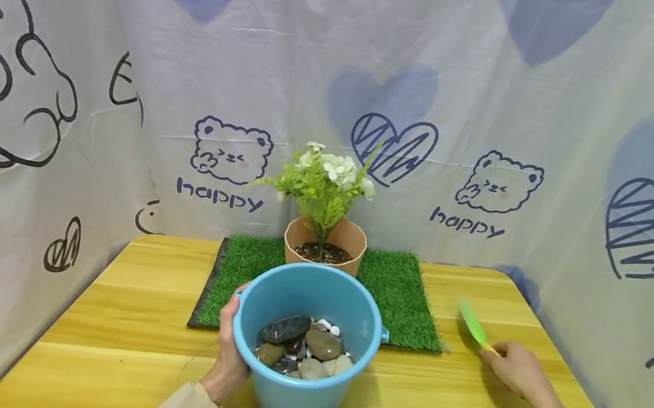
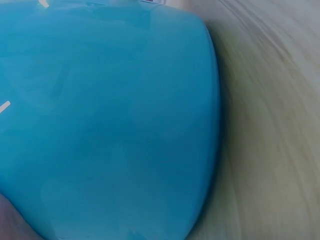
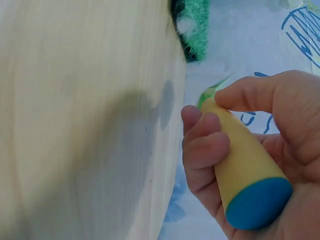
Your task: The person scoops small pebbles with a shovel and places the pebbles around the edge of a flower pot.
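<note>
A light-blue bucket (image 1: 297, 398) stands at the front middle of the table, with several dark, brown and pale stones (image 1: 313, 369) inside. My left hand (image 1: 228, 345) holds its left side just below the rim; some fingers are hidden behind the wall. The bucket's blue side (image 2: 110, 120) fills most of the left wrist view. Over the table's right part, my right hand (image 1: 520, 374) grips a small trowel by its yellow handle (image 3: 245, 165), which ends in a blue cap. Its green blade (image 1: 473, 324) points forward and left, slightly blurred.
Behind the bucket, a green turf mat (image 1: 395, 294) carries a peach flowerpot (image 1: 353, 238) with a white-flowered plant (image 1: 329, 184) in dark soil. The wooden table (image 1: 115, 334) is bordered by printed white cloth (image 1: 322, 47) at the back and sides. A small pale bit (image 1: 447, 347) lies by the mat's right corner.
</note>
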`<state>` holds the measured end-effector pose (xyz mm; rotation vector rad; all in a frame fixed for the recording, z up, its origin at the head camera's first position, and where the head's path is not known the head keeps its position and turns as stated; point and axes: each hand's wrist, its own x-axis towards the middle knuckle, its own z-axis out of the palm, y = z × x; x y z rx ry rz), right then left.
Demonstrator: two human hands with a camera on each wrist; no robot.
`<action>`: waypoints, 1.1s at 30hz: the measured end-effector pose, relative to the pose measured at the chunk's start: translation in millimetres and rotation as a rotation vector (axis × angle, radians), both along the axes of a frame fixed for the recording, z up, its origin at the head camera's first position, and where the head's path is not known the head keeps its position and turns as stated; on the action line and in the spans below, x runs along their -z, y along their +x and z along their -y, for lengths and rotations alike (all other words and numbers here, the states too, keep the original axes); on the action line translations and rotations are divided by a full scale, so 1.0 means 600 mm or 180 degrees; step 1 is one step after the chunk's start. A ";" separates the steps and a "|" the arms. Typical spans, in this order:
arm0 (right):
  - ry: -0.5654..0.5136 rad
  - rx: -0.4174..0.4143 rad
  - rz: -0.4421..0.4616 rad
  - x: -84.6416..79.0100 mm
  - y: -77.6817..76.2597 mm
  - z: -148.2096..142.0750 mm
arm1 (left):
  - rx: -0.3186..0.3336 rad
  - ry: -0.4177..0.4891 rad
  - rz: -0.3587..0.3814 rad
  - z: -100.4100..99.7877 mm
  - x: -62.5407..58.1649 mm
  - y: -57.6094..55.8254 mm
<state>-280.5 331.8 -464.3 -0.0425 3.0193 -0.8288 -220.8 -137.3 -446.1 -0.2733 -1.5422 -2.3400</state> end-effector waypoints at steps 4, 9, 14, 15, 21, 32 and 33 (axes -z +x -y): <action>-0.0195 -0.0065 -0.0014 -0.008 0.002 0.016 | 0.0055 -0.0021 0.0036 -0.006 -0.006 -0.001; -0.0378 -0.0206 -0.0120 -0.024 0.002 0.045 | 0.0036 -0.0039 0.0075 -0.005 -0.008 -0.002; -0.0763 -0.0194 -0.0096 -0.043 -0.004 0.071 | 0.0007 -0.0109 0.0119 -0.001 -0.006 -0.004; -0.0887 -0.0189 -0.0072 -0.047 -0.005 0.076 | 0.0016 -0.0128 0.0117 -0.001 -0.005 -0.004; -0.1507 -0.0327 0.0089 -0.073 -0.006 0.101 | 0.0016 -0.0187 0.0179 -0.003 0.000 -0.003; -0.1963 -0.0906 0.0018 -0.113 -0.003 0.139 | -0.0003 -0.0101 0.0181 -0.013 -0.004 0.000; -0.2000 -0.0951 0.0010 -0.116 -0.003 0.141 | -0.0016 -0.0101 0.0191 -0.014 -0.004 0.000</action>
